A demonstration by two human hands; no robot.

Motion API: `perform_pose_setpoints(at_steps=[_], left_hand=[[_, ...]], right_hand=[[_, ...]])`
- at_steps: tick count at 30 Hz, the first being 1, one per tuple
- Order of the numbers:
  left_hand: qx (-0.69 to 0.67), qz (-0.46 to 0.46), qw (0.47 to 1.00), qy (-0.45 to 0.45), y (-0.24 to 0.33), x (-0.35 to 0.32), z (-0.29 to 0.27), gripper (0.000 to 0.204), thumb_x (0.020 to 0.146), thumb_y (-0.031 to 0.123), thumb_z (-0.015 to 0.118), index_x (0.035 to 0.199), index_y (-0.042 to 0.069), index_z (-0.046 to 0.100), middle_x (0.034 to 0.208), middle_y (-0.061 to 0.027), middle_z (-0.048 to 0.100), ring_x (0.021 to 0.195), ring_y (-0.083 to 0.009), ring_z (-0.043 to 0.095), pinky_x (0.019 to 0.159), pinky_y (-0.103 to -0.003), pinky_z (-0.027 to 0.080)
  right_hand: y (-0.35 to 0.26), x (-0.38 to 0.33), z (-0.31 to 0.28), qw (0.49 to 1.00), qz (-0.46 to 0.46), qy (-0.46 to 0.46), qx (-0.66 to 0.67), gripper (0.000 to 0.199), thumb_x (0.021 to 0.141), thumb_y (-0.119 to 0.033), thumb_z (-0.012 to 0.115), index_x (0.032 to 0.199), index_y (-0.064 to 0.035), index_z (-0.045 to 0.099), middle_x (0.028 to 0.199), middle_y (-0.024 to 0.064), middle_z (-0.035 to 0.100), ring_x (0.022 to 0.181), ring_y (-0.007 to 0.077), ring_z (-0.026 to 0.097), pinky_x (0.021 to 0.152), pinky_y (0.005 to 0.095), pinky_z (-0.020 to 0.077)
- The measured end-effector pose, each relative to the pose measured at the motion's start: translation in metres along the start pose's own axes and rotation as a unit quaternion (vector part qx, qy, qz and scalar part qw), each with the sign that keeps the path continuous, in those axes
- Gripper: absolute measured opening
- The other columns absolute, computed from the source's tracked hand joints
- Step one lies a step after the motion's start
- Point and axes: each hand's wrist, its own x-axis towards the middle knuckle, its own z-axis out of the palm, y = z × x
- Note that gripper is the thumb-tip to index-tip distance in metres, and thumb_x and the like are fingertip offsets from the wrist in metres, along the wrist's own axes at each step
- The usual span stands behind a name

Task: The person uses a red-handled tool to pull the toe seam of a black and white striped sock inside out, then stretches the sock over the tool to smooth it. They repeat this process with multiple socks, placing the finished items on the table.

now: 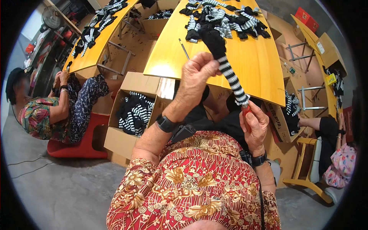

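Head view: person's left hand [198, 73] pinches a blk & wht striped sock [231, 76] b/w thumb & fingers, abt mid-length, where stripes meet the plain blk part. Right hand [254, 124] is closed round a red handle [246, 110] at the sock's near end, thumb along it; can't tell what the handle's hidden end looks like. Sock is held up aslant over the near edge of a yellow table [165, 57], blk end far & left, striped end near & right. Far on that table: a loose pile of socks [226, 19], blk & striped mixed; a thin rod [184, 48] lies left of the held sock. Left of the person, nr the table, an open cardboard box [130, 151] w/ striped socks [134, 113] in it; on the right another box [281, 124], also w/ striped socks. Far left, a 2nd yellow table [86, 63] w/ more socks; nr it a co-worker [44, 115] sits on a red chair [76, 147], hands together at the table edge. Far right, another person [341, 165], partly cut off, nr a side table.
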Motion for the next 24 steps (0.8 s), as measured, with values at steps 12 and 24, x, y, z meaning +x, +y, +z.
perform_pose_setpoints(at_steps=[12, 24], left_hand=[[0.192, 0.084, 0.977, -0.045, 0.061, 0.015, -0.021, 0.041, 0.085, 0.008, 0.068, 0.123, 0.0, 0.055, 0.111, -0.0056, 0.063, 0.093, -0.0106, 0.06, 0.085, -0.025, 0.048], [0.059, 0.087, 0.994, 0.022, 0.039, 0.018, -0.029, 0.034, 0.084, 0.005, 0.069, 0.116, -0.002, 0.06, 0.098, -0.0081, 0.068, 0.087, -0.0111, 0.065, 0.081, -0.024, 0.052]], right_hand=[[-0.019, 0.007, -0.016, 0.987, 0.016, -0.041, -0.157, 0.033, 0.086, -0.005, 0.06, 0.118, 0.0003, 0.06, 0.079, 0.0032, 0.06, 0.06, 0.0057, 0.047, 0.053, 0.0208, 0.0387], [-0.011, 0.003, 0.001, 0.996, 0.073, -0.043, -0.012, 0.032, 0.091, -0.019, 0.061, 0.118, -0.0011, 0.057, 0.074, 0.0055, 0.059, 0.055, 0.0058, 0.047, 0.047, 0.0199, 0.0361]])
